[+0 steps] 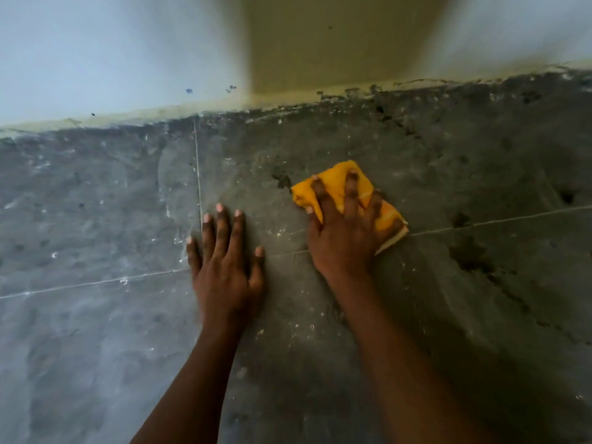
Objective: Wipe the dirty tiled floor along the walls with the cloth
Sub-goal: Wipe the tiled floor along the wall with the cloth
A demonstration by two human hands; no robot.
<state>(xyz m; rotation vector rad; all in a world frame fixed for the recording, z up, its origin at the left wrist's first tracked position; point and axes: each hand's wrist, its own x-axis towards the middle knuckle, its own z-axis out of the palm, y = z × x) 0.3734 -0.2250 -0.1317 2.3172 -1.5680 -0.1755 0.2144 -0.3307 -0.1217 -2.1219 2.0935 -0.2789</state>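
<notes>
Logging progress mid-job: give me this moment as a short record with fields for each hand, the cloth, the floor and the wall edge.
left hand: left hand flat on the floor, fingers straight and spread, holding nothing
right hand: right hand pressing down on the cloth, fingers spread over it
cloth: yellow cloth, bunched, lying on the floor short of the wall
floor: grey tiled floor, dusty, with pale specks and dark stains to the right
wall edge: dark grime along the wall base

Bare room indoors: grimy grey tiled floor (96,315) meeting pale painted wall (96,52).
</notes>
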